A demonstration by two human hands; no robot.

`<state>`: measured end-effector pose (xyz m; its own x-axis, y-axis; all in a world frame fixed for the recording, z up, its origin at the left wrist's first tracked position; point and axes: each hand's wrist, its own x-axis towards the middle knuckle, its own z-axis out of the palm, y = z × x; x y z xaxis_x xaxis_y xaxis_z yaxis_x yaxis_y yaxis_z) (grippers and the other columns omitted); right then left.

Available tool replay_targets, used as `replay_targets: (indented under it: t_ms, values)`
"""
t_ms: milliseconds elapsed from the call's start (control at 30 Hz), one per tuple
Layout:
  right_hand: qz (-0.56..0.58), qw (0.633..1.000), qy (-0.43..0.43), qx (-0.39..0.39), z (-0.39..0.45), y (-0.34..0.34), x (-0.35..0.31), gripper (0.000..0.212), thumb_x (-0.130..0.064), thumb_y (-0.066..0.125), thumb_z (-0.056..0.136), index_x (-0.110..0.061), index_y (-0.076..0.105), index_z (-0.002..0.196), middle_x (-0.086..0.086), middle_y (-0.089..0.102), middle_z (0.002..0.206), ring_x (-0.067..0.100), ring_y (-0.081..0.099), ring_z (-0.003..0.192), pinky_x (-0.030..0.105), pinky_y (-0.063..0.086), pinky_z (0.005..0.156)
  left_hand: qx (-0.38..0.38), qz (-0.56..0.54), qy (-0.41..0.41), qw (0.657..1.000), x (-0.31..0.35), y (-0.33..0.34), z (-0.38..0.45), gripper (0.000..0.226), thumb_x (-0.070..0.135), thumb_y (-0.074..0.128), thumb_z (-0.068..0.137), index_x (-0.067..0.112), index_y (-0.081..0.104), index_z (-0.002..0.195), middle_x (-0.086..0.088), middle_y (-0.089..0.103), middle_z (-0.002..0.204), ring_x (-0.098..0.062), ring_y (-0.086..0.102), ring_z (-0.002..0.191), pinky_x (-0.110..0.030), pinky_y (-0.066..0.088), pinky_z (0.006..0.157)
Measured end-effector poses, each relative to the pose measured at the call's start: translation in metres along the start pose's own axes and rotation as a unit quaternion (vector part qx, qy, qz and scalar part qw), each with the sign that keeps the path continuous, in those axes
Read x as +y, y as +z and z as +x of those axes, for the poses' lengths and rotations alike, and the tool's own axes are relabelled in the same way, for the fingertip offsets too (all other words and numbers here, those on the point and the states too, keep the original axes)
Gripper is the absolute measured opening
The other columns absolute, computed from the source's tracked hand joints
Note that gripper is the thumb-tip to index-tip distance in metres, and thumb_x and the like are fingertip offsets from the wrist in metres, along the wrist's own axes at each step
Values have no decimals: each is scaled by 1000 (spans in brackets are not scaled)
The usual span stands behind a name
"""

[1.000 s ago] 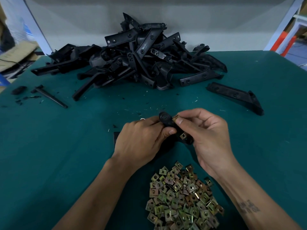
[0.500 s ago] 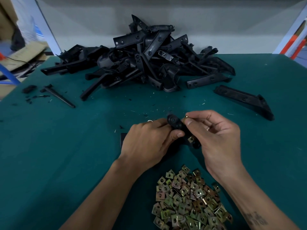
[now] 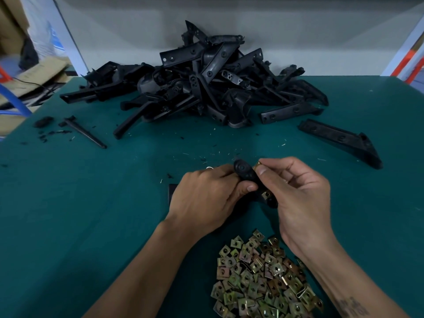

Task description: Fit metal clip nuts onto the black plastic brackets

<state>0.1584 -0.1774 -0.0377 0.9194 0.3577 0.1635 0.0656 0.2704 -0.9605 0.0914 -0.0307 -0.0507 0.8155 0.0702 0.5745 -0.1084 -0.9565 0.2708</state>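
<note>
Left hand point(image 3: 206, 198) fingers grasp black bracket point(image 3: 246, 174), held above worktop point(image 3: 91, 214). Right hand point(image 3: 298, 198) fingers pinch clip nut point(image 3: 257, 165) at bracket's upper edge, just beside left thumb. Risks: nut goes on skewed, misses hole; pinch slips, nut drops toward nut pile point(image 3: 259, 278) below wrists.

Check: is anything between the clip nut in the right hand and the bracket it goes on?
Nothing visible. The right hand pinches the clip nut right beside the bracket, which the left hand holds.

Black brackets point(image 3: 202, 88), brassy yellow-green clip nuts point(image 3: 261, 276), teal table point(image 3: 80, 214).
</note>
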Motion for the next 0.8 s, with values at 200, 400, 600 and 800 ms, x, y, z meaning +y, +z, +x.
replay_targets:
  t_ms: [200, 400, 600, 800]
  values:
    - [11, 1000, 2, -12, -2, 0, 1, 23, 1, 75, 86, -21, 80, 81, 2, 72, 73, 9, 65, 69, 16, 54, 67, 9, -12, 6, 1000, 0, 0, -1, 57, 51, 34, 103, 12, 65, 77, 0, 66, 80, -28, 59, 56, -30, 38, 45]
    - [24, 999, -10, -34, -4, 0, 1, 27, 2, 73, 86, -23, 81, 81, -1, 73, 76, 7, 68, 72, 15, 54, 70, 13, -3, 11, 1000, -3, 0, -1, 63, 55, 26, 103, 14, 68, 80, 2, 66, 78, -27, 59, 56, -30, 38, 45]
    - [-1, 998, -50, -25, -3, 0, 3, 24, -3, 74, 84, -26, 80, 84, -5, 74, 83, 6, 69, 81, 15, 53, 73, 11, -11, 9, 1000, -1, -1, -1, 61, 56, 25, 103, 18, 70, 85, 4, 67, 81, -26, 60, 57, -26, 34, 47]
    - [37, 999, -37, 12, -4, 4, 6, 28, 6, 74, 83, -21, 81, 80, 2, 76, 82, 12, 71, 80, 17, 55, 74, -2, -1, -1, 1000, -2, 1, -1, 66, 59, 19, 103, 19, 67, 82, 6, 65, 78, -24, 57, 55, -26, 31, 47]
